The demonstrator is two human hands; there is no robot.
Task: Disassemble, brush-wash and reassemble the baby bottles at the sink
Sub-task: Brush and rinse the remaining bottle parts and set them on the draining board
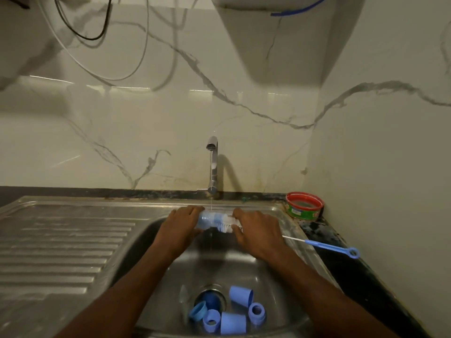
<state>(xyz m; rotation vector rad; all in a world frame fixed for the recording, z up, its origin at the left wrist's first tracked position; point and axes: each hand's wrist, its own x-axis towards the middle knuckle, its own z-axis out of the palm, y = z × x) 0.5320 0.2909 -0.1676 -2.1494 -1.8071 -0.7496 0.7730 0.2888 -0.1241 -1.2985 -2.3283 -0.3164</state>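
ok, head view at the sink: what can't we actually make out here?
- Brush handle: hidden inside the right hand.
- Bottle base: covered by the left hand.
- Tin label: too small, blurred.
- Parts over the drain: dim, overlapping; count unclear.

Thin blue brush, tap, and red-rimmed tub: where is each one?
Thin blue brush [327, 245]: head view, on its blue handle, lying on the counter right of the sink.
Tap [213, 164]: head view, on its upright metal stem.
Red-rimmed tub [304, 206]: head view, on its near red rim.
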